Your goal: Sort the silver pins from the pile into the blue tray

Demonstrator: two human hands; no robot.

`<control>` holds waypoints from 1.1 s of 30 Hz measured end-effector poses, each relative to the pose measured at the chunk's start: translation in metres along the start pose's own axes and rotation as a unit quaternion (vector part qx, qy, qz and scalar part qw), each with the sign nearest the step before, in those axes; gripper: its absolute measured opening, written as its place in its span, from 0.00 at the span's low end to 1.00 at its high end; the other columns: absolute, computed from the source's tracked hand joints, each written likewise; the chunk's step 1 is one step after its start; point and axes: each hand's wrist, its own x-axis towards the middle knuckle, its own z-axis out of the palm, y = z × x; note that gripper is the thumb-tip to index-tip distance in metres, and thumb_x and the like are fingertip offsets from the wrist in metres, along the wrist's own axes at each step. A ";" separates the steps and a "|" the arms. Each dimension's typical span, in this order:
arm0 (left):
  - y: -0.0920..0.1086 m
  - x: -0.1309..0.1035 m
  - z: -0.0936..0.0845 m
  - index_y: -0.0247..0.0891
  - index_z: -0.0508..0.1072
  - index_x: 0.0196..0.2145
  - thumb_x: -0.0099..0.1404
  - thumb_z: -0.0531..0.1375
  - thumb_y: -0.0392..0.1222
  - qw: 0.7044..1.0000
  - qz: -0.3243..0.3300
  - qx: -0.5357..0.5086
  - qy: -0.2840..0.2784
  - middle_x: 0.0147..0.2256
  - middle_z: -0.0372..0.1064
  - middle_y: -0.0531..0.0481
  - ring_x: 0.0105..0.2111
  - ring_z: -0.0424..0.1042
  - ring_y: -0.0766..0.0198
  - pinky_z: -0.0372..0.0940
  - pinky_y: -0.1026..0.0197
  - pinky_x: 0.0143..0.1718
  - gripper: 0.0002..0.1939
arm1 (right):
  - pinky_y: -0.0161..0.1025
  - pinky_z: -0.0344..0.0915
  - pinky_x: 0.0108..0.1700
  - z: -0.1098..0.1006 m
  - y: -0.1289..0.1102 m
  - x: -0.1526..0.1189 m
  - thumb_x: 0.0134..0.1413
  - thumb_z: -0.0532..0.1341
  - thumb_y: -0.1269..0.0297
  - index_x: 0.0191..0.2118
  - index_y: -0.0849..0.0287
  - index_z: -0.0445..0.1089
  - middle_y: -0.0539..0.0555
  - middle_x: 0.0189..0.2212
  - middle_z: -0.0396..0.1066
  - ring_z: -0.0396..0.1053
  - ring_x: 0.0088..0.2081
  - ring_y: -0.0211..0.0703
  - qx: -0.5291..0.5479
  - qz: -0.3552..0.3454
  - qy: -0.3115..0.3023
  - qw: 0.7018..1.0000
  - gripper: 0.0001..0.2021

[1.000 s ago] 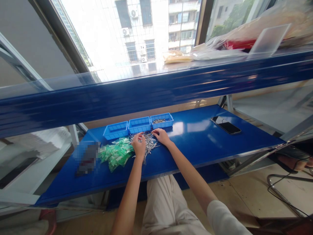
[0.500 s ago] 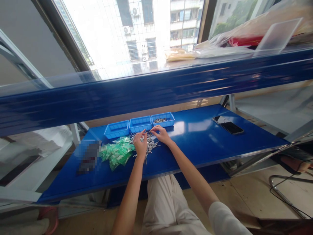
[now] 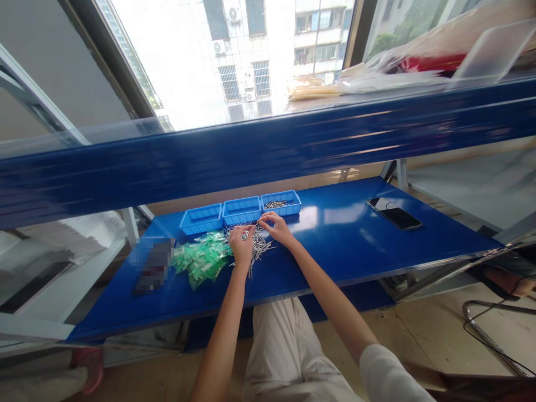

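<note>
Over a loose pile of thin silvery metal rods, my left hand and my right hand meet with their fingertips almost together. Both hands are closed in a pinch. What sits between the fingers is too small to make out. Left of the pile lies a heap of small clear and green plastic packets. Behind my hands stand three blue bins in a row: the left bin and the middle bin show no contents, while the right bin holds several metal pieces.
A phone lies on the right of the blue table. A blurred dark object is at the left. A blue shelf beam crosses above the bins. A person's foot in a red shoe shows at lower left.
My left hand's fingers have drawn closer together, into a pinch near my right fingertips. The view has shifted slightly; the bins, packets and rods stay in place.
</note>
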 end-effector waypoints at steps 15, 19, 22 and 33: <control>0.000 -0.001 0.000 0.38 0.71 0.38 0.58 0.52 0.38 0.998 -0.055 -0.009 0.009 0.33 0.67 0.48 0.29 0.64 0.65 0.62 0.60 0.35 0.12 | 0.38 0.67 0.33 -0.002 0.013 0.004 0.46 0.58 0.52 0.33 0.60 0.71 0.55 0.27 0.73 0.71 0.30 0.43 0.074 0.142 0.138 0.977 0.16; 0.000 -0.002 0.000 0.38 0.71 0.36 0.58 0.52 0.38 0.998 -0.063 -0.011 0.008 0.33 0.67 0.48 0.30 0.65 0.64 0.62 0.60 0.35 0.10 | 0.40 0.68 0.37 -0.006 0.017 0.008 0.45 0.60 0.54 0.34 0.61 0.72 0.56 0.30 0.74 0.72 0.33 0.44 0.091 0.171 0.162 0.967 0.16; 0.001 -0.002 0.000 0.39 0.71 0.35 0.58 0.51 0.37 0.998 -0.060 -0.013 -0.003 0.33 0.67 0.48 0.30 0.65 0.64 0.62 0.60 0.35 0.10 | 0.40 0.68 0.39 -0.008 0.021 0.011 0.47 0.58 0.55 0.36 0.62 0.71 0.57 0.31 0.74 0.72 0.35 0.44 0.093 0.173 0.167 0.966 0.16; 0.002 -0.002 -0.001 0.39 0.71 0.35 0.58 0.51 0.37 0.998 -0.062 -0.015 -0.005 0.33 0.67 0.48 0.29 0.65 0.64 0.62 0.59 0.36 0.10 | 0.39 0.68 0.36 -0.010 0.024 0.011 0.47 0.58 0.58 0.42 0.58 0.70 0.56 0.41 0.71 0.70 0.36 0.42 0.038 0.149 0.123 0.981 0.16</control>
